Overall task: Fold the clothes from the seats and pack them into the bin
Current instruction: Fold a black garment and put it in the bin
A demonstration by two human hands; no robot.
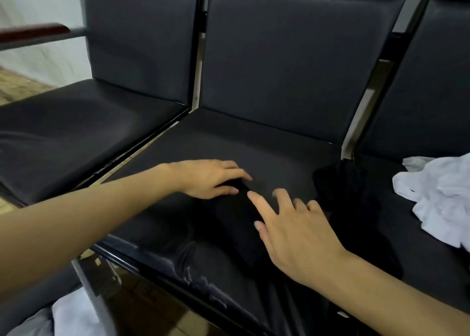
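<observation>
Black garment (236,224) lies flat, dark on the seat (267,145); both hands (211,178) press it with straight fingers

Single head view, close, facing forward-down onto middle seat (254,145).

Dim, soft indoor light falls from above, leaving the black padded leather seats (254,142) murky. A flat black folded garment (236,224) almost vanishes against them. Pale sheen glints on the wrinkled front seat edge. The crumpled white cloth (442,196) looks nearly overexposed. Wide-angle distortion bends the edges, and the fingertips (279,196) are motion-blurred.
</observation>
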